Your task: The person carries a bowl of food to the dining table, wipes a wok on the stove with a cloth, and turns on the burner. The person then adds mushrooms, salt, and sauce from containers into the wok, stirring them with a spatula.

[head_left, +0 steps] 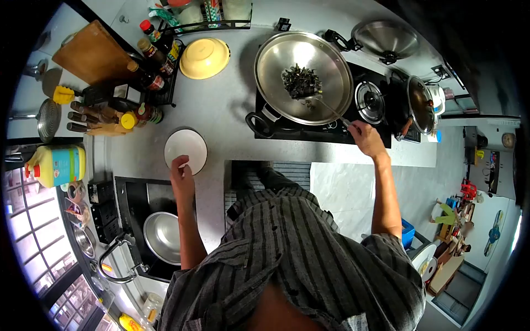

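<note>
My right hand [366,139] is closed around the handle of a metal spatula [334,113], whose head is in the dark, leafy chopped food [301,81]. That food lies in a large steel wok [271,60] on the stove. My left hand [181,171] is over the near rim of a white bowl [185,142] on the counter. Its fingers are curved, with a gap at the thumb; whether they touch the bowl is unclear. I see only a pale interior in the bowl.
A yellow bowl [205,58] lies upside down beside the sauce bottles [154,55]. To the left are knives in a block [110,121] and a sink with a steel basin [163,237]. A lidded pot [419,105] and a wok lid [386,39] are at the right. People [458,231] appear far right.
</note>
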`<action>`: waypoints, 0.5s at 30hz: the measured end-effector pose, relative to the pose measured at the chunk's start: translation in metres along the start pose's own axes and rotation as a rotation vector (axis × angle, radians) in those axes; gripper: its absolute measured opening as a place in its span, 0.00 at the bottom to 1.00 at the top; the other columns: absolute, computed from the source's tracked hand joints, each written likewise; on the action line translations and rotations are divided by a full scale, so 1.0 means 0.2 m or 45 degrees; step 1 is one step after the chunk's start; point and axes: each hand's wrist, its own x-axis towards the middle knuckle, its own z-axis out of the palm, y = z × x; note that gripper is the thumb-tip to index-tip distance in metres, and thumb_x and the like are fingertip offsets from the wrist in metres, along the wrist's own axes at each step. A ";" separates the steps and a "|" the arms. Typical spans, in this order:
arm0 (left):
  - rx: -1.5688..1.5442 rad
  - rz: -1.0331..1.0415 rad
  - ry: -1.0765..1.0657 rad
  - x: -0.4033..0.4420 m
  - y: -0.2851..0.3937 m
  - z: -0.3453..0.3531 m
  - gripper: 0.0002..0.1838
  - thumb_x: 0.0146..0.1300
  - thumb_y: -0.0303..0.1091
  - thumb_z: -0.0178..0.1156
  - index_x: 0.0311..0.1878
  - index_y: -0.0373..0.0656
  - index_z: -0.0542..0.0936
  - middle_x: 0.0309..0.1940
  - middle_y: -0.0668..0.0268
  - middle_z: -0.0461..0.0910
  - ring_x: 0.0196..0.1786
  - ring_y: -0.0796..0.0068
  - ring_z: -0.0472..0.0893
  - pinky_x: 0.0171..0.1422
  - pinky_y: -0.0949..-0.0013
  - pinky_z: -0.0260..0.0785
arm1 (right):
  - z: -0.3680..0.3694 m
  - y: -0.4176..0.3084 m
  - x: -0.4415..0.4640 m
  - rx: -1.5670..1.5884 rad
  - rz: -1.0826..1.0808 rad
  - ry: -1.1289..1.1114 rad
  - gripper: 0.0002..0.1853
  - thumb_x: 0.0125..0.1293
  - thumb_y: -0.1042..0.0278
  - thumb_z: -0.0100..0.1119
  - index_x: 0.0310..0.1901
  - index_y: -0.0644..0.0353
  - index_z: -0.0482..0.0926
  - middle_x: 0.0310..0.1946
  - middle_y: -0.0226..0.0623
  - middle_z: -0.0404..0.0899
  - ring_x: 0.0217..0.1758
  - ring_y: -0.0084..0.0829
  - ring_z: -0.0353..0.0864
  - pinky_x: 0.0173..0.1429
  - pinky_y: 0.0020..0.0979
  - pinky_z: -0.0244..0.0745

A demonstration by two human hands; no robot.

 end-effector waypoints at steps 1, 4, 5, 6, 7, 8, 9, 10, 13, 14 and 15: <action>0.008 -0.003 -0.009 0.00 0.06 0.03 0.12 0.70 0.26 0.52 0.54 0.40 0.79 0.50 0.63 0.80 0.43 0.73 0.78 0.49 0.68 0.71 | 0.06 0.03 0.03 0.045 0.000 0.037 0.15 0.73 0.56 0.59 0.46 0.61 0.84 0.31 0.55 0.83 0.39 0.58 0.84 0.44 0.50 0.78; 0.021 0.022 -0.041 0.01 0.19 0.14 0.12 0.70 0.25 0.51 0.53 0.41 0.79 0.50 0.64 0.81 0.43 0.73 0.78 0.47 0.68 0.72 | 0.08 -0.01 0.10 0.156 0.009 0.077 0.15 0.73 0.57 0.59 0.47 0.61 0.84 0.31 0.56 0.83 0.39 0.58 0.84 0.43 0.49 0.78; 0.017 0.050 -0.063 0.02 0.20 0.17 0.12 0.70 0.25 0.51 0.53 0.41 0.79 0.50 0.64 0.81 0.43 0.73 0.78 0.47 0.68 0.72 | 0.08 -0.04 0.12 0.189 0.015 0.078 0.15 0.73 0.57 0.60 0.47 0.61 0.84 0.32 0.56 0.84 0.40 0.58 0.84 0.44 0.48 0.79; 0.009 0.081 -0.081 0.04 0.20 0.21 0.12 0.70 0.25 0.51 0.53 0.42 0.80 0.50 0.64 0.81 0.42 0.72 0.78 0.47 0.68 0.72 | 0.07 -0.04 0.15 0.171 -0.035 0.123 0.15 0.73 0.57 0.60 0.47 0.62 0.84 0.32 0.56 0.84 0.39 0.57 0.85 0.43 0.48 0.79; 0.102 0.127 -0.002 0.06 0.21 0.24 0.13 0.69 0.26 0.55 0.55 0.42 0.78 0.51 0.60 0.79 0.43 0.68 0.79 0.49 0.64 0.73 | 0.07 -0.05 0.17 0.152 -0.081 0.166 0.16 0.73 0.57 0.60 0.47 0.62 0.84 0.32 0.56 0.84 0.39 0.57 0.85 0.43 0.47 0.79; 0.241 0.145 0.111 0.06 0.16 0.24 0.15 0.68 0.27 0.57 0.57 0.41 0.77 0.51 0.59 0.78 0.44 0.66 0.79 0.50 0.63 0.73 | 0.06 -0.04 0.18 0.133 -0.125 0.206 0.16 0.73 0.56 0.60 0.48 0.63 0.84 0.32 0.55 0.84 0.39 0.56 0.85 0.43 0.47 0.79; 0.380 0.165 0.228 0.09 0.07 0.22 0.16 0.67 0.28 0.59 0.58 0.40 0.76 0.51 0.57 0.77 0.46 0.64 0.78 0.51 0.61 0.73 | 0.05 -0.03 0.21 0.148 -0.145 0.209 0.17 0.73 0.57 0.60 0.49 0.63 0.84 0.33 0.55 0.85 0.39 0.56 0.86 0.43 0.47 0.79; 0.519 0.186 0.345 0.13 -0.03 0.20 0.18 0.66 0.28 0.61 0.59 0.40 0.75 0.51 0.56 0.77 0.47 0.63 0.78 0.52 0.60 0.73 | 0.04 -0.04 0.24 0.158 -0.136 0.208 0.17 0.73 0.57 0.60 0.49 0.63 0.84 0.33 0.55 0.85 0.39 0.55 0.86 0.43 0.47 0.79; 0.647 -0.076 0.515 0.12 -0.20 0.15 0.31 0.63 0.32 0.67 0.67 0.36 0.68 0.53 0.46 0.74 0.56 0.49 0.77 0.60 0.55 0.72 | -0.02 -0.10 0.32 0.151 -0.091 0.170 0.18 0.73 0.55 0.59 0.51 0.62 0.84 0.35 0.56 0.85 0.40 0.55 0.86 0.44 0.47 0.80; 0.705 -0.148 0.583 0.11 -0.26 0.13 0.32 0.63 0.33 0.67 0.68 0.35 0.66 0.54 0.43 0.74 0.57 0.46 0.76 0.61 0.55 0.72 | 0.00 -0.07 0.36 0.132 -0.128 0.179 0.18 0.73 0.55 0.58 0.51 0.62 0.84 0.35 0.55 0.85 0.41 0.56 0.86 0.45 0.48 0.80; 0.696 -0.093 0.534 0.12 -0.45 0.08 0.37 0.62 0.36 0.68 0.69 0.32 0.63 0.56 0.37 0.70 0.59 0.40 0.74 0.63 0.51 0.71 | 0.04 -0.04 0.41 0.111 -0.168 0.189 0.18 0.74 0.54 0.58 0.51 0.62 0.84 0.36 0.55 0.85 0.41 0.56 0.86 0.46 0.49 0.80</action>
